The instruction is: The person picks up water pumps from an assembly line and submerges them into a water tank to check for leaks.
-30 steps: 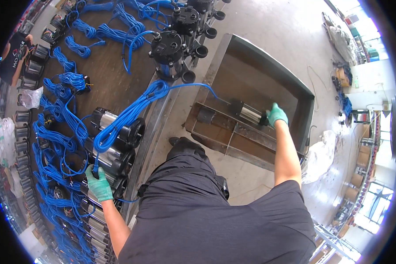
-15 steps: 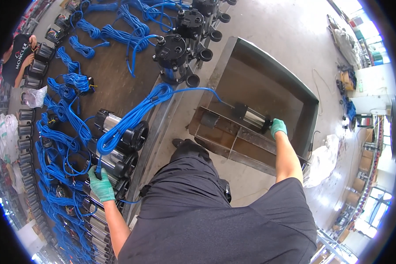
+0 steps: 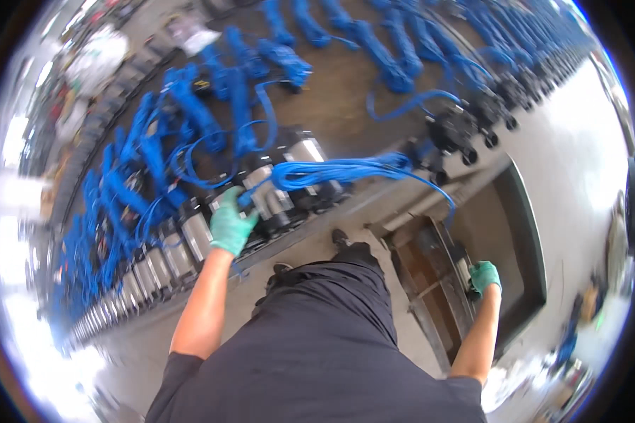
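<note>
Green-gloved left hand (image 3: 233, 224) has the end of a blue cable (image 3: 331, 173) pinched, over a row of silver-and-black cylinders (image 3: 196, 233) along the brown surface (image 3: 342, 106). Cable's bundled, then trails to a metal tank (image 3: 504, 233), where the gloved right hand (image 3: 485, 276) is at another silver cylinder (image 3: 463, 269), grip too blurry to call.

Free room: bare patch of table (image 3: 335, 99), upper centre; open inside of bin (image 3: 497, 222), right of frame. In the way: blue cable (image 3: 331, 174) strung across gap between table and bin, right of centre; motors (image 3: 196, 231) crowding table edge, centre left; black-topped pumps (image 3: 451, 132), upper right.
</note>
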### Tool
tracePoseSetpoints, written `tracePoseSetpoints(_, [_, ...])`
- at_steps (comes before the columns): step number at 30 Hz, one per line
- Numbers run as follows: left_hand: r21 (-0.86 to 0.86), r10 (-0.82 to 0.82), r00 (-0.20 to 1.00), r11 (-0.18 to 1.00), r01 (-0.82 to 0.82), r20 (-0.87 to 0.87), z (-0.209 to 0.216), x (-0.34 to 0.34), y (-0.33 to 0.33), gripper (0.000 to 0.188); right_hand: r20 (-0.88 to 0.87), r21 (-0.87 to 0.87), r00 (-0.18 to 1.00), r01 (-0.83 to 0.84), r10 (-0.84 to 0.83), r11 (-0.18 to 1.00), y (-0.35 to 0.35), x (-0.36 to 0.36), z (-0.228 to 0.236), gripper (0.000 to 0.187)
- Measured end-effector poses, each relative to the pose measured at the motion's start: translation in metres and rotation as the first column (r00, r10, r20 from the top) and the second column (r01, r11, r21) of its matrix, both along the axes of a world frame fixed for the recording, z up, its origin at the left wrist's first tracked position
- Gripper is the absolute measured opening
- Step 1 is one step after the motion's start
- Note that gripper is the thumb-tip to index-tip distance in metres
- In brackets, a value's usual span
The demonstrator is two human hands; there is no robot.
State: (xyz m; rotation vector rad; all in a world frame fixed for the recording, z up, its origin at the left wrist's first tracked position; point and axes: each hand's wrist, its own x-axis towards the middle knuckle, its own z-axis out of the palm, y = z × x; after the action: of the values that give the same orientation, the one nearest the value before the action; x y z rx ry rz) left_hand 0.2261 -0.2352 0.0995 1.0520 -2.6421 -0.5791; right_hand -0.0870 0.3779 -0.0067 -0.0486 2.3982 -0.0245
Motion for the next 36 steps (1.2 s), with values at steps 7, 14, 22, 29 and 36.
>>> tracePoseSetpoints(7, [0.116,0.031,0.999,0.993,-0.034,0.024,0.021,0.026,0.0,0.045,-0.538,-0.788,0.727,-0.613,0.426,0.052,-0.397,0.093,0.196,0.02])
tracePoseSetpoints(14, [0.21,-0.074,0.973,0.977,0.027,0.22,0.03,0.016,0.002,0.051,-0.594,-0.57,0.182,-0.783,0.783,-0.25,-0.547,0.141,0.143,0.057])
tracePoseSetpoints(22, [0.293,-0.026,0.982,0.956,-0.031,0.188,0.043,0.033,0.01,0.054,-0.353,-0.486,-0.079,-0.836,0.932,-0.255,-0.577,0.134,0.15,0.051])
tracePoseSetpoints(29, [0.339,-0.135,0.987,0.936,0.1,0.083,0.064,0.037,0.01,0.053,-0.344,-0.599,-0.073,-0.751,0.936,-0.278,-0.575,0.124,0.151,0.034])
tracePoseSetpoints(36, [0.354,-0.217,0.967,0.922,0.158,0.131,0.068,0.042,0.007,0.047,-0.401,-0.646,-0.112,-0.669,0.909,-0.368,-0.571,0.098,0.131,0.031])
